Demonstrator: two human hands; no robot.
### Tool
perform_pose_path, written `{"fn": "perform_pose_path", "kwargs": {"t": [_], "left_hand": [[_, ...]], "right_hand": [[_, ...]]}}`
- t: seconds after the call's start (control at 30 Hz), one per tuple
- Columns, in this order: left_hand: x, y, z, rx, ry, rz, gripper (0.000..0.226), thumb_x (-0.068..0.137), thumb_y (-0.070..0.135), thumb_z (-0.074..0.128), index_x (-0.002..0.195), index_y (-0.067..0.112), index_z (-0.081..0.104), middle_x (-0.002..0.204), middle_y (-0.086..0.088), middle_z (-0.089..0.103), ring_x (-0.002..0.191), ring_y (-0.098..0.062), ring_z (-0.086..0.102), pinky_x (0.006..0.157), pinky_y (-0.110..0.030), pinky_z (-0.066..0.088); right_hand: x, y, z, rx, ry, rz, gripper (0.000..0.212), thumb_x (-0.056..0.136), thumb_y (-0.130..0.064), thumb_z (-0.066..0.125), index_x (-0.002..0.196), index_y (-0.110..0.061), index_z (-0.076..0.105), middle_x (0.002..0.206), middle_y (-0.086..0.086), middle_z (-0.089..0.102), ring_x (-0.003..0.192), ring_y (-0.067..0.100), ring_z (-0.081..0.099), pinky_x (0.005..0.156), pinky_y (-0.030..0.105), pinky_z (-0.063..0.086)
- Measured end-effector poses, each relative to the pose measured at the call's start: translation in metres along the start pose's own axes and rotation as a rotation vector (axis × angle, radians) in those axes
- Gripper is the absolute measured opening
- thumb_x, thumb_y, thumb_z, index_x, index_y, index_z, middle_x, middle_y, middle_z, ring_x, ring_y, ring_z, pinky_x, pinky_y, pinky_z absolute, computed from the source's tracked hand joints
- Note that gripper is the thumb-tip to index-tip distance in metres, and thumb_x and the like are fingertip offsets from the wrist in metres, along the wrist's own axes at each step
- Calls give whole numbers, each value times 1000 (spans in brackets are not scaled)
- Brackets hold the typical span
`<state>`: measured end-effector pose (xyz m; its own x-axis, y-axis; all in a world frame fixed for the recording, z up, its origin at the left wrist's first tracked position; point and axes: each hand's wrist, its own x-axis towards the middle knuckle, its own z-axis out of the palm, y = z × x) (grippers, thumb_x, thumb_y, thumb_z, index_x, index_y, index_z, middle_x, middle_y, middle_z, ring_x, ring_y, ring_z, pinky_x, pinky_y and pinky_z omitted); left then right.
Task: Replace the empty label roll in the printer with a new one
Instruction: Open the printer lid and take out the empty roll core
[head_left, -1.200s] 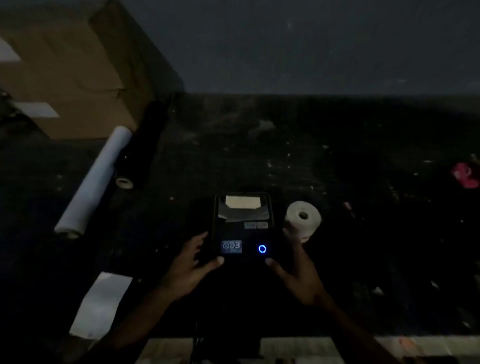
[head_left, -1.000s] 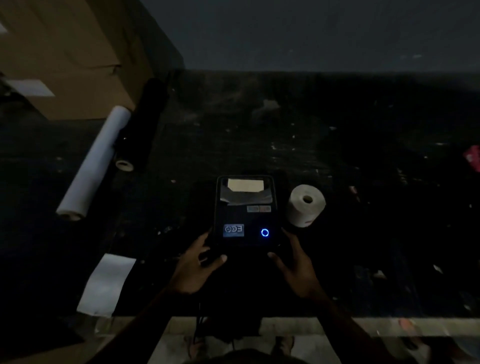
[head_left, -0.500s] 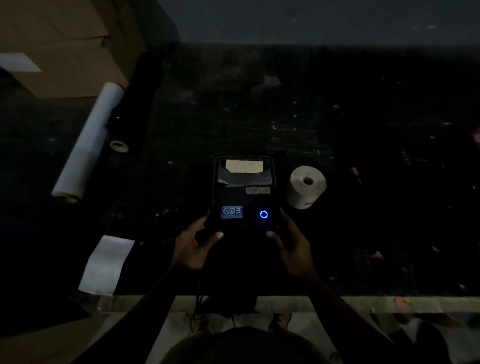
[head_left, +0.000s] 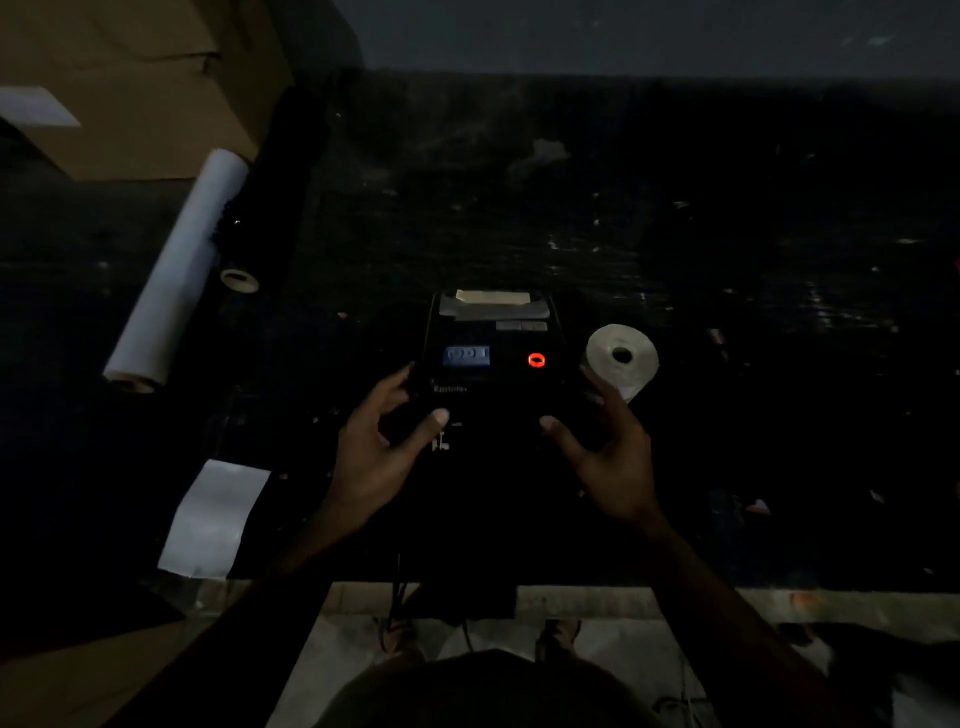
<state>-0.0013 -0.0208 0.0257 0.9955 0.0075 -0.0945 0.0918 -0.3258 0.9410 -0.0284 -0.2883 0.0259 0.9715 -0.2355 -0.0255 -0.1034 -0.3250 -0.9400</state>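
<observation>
Seen from the head camera in very dim light: a black label printer (head_left: 491, 358) standing near the front edge of a dark, speckled table (head_left: 727, 260), flanked by two bare hands. Left hand (head_left: 376, 452) curled against the printer's near left corner, thumb on the front edge, fingers partly spread and apparently touching the casing; firm grip or mere contact, cannot tell. Right hand (head_left: 608, 457) spread open beside the near right corner, fingers splayed, holding nothing. New label roll (head_left: 622, 358) lying on the table just right of the printer, near the right fingertips, untouched. Pale paper visible at the printer's far end under a cover that looks shut or barely lifted. Judged early in the job: old roll not yet out, new one not yet in. Off to the left, a long white paper roll (head_left: 174, 270), a loose white sheet (head_left: 215, 519) and a cardboard box (head_left: 135, 83). Changed from half a second earlier: indicator ring (head_left: 536, 360) now glowing red instead of blue, right hand loosened away from the casing.
</observation>
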Motion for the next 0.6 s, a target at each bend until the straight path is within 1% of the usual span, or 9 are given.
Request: {"fn": "perform_pose_path", "kwargs": {"t": [0.07,0.13,0.17,0.23,0.3,0.37,0.43,0.53,0.6], "left_hand": [[14,19,-4,-24,36,18,66,80,55,76,141,37,57,118,21,72,115,4,63,94,-13,49],[32,34,-6,-55,64,22,62,82,50,76,139,35,58,115,18,72,112,6,64,91,-7,46],[43,41,-6,-66,78,22,60,83,46,77,139,33,58,115,13,73,111,4,65,92,-8,47],[64,51,-6,-69,105,26,59,86,39,78,139,27,58,116,4,73,112,-3,66,100,-17,49],[83,60,-5,-48,115,29,62,85,40,78,140,23,57,118,2,72,115,-7,66,105,-27,49],[99,66,-5,-37,106,32,64,84,39,79,140,21,56,122,0,71,116,-9,65,109,-34,49],[113,70,-6,-31,96,31,63,85,34,80,141,18,55,126,-3,70,118,-13,65,110,-39,49],[127,73,-6,-16,80,39,63,87,24,79,143,13,53,130,-8,68,120,-18,64,109,-39,48],[132,71,-6,-11,61,48,62,88,19,78,143,12,52,133,-10,66,120,-19,64,108,-37,50]], "right_hand": [[16,-17,-3,44,40,-46,66,82,-33,82,141,-25,54,127,-27,64,118,-7,62,97,17,53],[36,-32,-5,71,63,-63,62,84,-34,80,140,-22,55,127,-14,68,117,0,65,100,28,55],[47,-39,-5,69,71,-64,61,85,-38,78,140,-24,55,122,-17,68,115,-3,65,98,28,55],[69,-48,-3,47,91,-74,57,87,-41,75,138,-24,55,110,-25,67,107,-15,63,92,16,52],[90,-54,0,59,106,-64,55,89,-38,74,138,-22,56,108,-21,69,98,-25,60,82,1,45],[107,-59,3,64,106,-52,51,90,-34,73,137,-20,57,110,-14,72,96,-24,61,79,-4,43],[121,-61,5,53,111,-48,48,91,-31,72,136,-18,58,115,-7,74,103,-12,66,86,4,49],[134,-63,7,37,102,-57,46,91,-31,72,134,-19,58,121,-2,74,113,3,68,100,24,54],[139,-64,7,23,89,-68,45,91,-30,71,133,-19,58,123,-2,73,115,5,67,100,25,53]]}}
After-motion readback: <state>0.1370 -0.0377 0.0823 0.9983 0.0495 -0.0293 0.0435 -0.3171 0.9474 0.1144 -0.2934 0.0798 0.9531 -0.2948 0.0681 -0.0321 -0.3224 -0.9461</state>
